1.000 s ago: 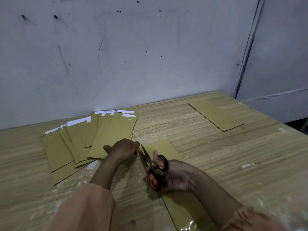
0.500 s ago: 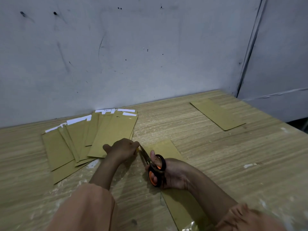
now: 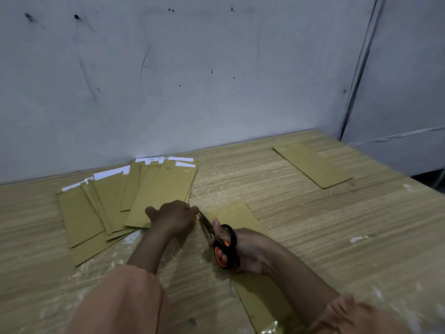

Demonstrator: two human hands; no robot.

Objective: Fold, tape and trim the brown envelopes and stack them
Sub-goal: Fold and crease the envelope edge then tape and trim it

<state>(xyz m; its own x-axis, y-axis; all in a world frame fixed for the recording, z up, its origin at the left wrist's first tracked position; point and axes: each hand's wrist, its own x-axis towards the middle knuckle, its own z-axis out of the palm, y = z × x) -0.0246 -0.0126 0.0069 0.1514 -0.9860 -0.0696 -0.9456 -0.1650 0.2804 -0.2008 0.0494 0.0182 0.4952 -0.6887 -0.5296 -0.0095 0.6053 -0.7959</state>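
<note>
Scissors point(image 3: 222, 242) sit in the right hand point(image 3: 250, 251), its grip curled through the handles, blades over the brown envelope point(image 3: 262, 297) on the table point(image 3: 313, 232), while the left hand point(image 3: 173, 216), fingers curled, pinches its corner beside the fanned envelope pile point(image 3: 125, 201).

A long brown envelope point(image 3: 243, 256) is lying flat under the right hand, its far corner sitting just past the scissors point(image 3: 218, 239), whose black-and-orange handles are pointing near and whose blades are reaching toward the left hand. A fan of brown envelopes point(image 3: 120, 206) with white strips at their far ends is spreading left of the left hand. One more envelope point(image 3: 313, 166) is lying well beyond the right hand.
</note>
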